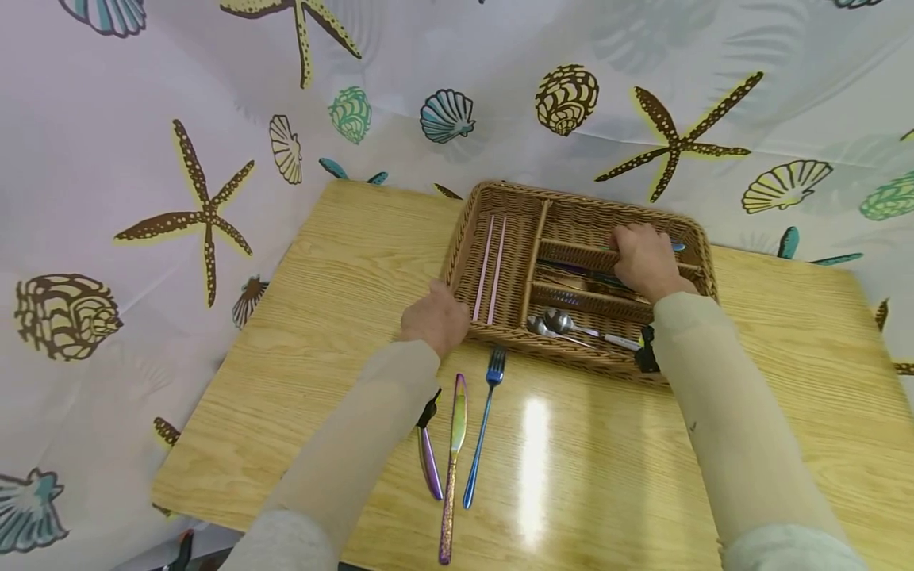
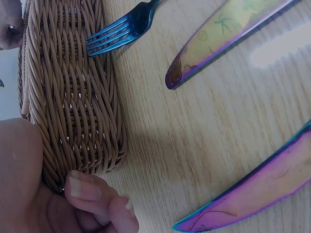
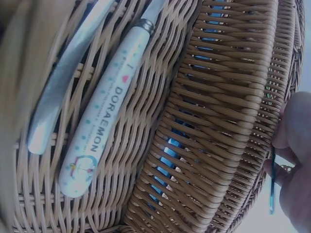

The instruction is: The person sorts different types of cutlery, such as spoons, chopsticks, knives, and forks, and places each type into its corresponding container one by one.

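A brown wicker cutlery basket [image 1: 537, 254] with several compartments stands at the back of the table. My left hand [image 1: 435, 319] holds its front left corner, fingers curled against the woven wall in the left wrist view. Over the back right compartments, my right hand [image 1: 646, 262] pinches a thin blue utensil [image 3: 272, 189] between thumb and finger. Its end shows beside the hand in the head view; its kind is hidden. Two pink chopsticks [image 1: 485, 270] lie in the left compartment. Spoons [image 1: 560, 320] occupy the front one, one with a white printed handle [image 3: 107, 111].
In front of the basket lie a blue fork [image 1: 489, 396], a rainbow-coloured knife [image 1: 458, 428] and a purple-handled knife [image 1: 430, 468], partly under my left forearm. Dark and coloured cutlery [image 1: 571, 270] fills a middle compartment. A shell-patterned curtain [image 1: 500, 151] hangs behind the wooden table [image 1: 585, 476].
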Action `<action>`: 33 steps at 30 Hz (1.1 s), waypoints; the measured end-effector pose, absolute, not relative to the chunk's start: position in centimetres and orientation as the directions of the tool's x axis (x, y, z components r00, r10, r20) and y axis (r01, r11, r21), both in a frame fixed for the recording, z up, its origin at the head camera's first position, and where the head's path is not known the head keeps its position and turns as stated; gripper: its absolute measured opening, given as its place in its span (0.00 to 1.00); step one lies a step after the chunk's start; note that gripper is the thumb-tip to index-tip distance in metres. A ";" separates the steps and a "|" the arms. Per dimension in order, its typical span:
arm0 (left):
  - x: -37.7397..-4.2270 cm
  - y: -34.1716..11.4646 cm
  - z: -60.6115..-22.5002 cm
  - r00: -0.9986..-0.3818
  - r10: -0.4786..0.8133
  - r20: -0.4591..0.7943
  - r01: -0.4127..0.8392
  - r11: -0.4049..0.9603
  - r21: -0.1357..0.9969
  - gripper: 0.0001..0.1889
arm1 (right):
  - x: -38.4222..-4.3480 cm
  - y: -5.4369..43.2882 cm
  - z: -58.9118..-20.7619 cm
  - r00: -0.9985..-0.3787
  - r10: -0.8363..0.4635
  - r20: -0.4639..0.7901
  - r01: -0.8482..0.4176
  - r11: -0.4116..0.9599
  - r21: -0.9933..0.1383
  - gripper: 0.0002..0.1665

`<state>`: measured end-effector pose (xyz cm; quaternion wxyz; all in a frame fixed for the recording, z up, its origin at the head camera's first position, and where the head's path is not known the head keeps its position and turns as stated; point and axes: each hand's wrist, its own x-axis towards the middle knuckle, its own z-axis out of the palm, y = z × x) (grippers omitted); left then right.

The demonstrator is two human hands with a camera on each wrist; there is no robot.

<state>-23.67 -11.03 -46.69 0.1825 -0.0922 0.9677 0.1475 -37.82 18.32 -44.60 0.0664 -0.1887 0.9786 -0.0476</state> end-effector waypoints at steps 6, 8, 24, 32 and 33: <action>-23.6 -10.6 -46.6 -0.925 -0.117 -0.361 -0.224 0.937 0.269 0.34 | -37.9 18.8 -44.6 -0.909 -0.318 -0.270 -0.293 0.947 -0.129 0.31; -23.6 -10.5 -46.5 -0.927 -0.114 -0.359 -0.220 0.937 0.272 0.34 | -37.9 19.0 -44.7 -0.904 -0.300 -0.305 -0.271 0.953 -0.134 0.34; -23.8 -10.5 -46.4 -0.930 -0.110 -0.352 -0.205 0.947 0.247 0.35 | -35.4 18.3 -43.9 -0.953 -0.299 -0.044 -0.296 0.953 -0.067 0.19; -23.7 -10.8 -46.7 -0.924 -0.121 -0.362 -0.221 0.943 0.249 0.36 | -33.2 17.1 -43.7 -0.950 -0.308 0.048 -0.312 0.943 -0.115 0.16; -23.7 -10.8 -46.7 -0.925 -0.121 -0.361 -0.223 0.941 0.255 0.36 | -32.9 17.0 -43.8 -0.950 -0.305 0.061 -0.311 0.942 -0.126 0.16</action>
